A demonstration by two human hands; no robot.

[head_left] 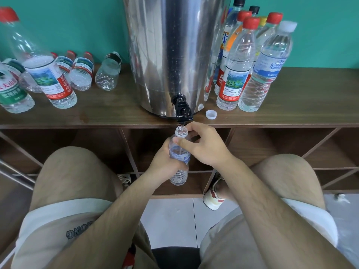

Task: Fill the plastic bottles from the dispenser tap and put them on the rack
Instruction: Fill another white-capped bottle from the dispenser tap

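Observation:
A clear plastic bottle with a blue label hangs uncapped right under the black tap of the steel dispenser. A thin stream runs into its mouth. My left hand grips the bottle's body. My right hand holds it at the neck with thumb and fingers curled round. Its white cap lies on the wooden shelf top right of the tap.
Several upright capped bottles stand right of the dispenser. Several bottles lie or stand on the left of the shelf top. Open cubby compartments sit below the top. My knees flank the bottle.

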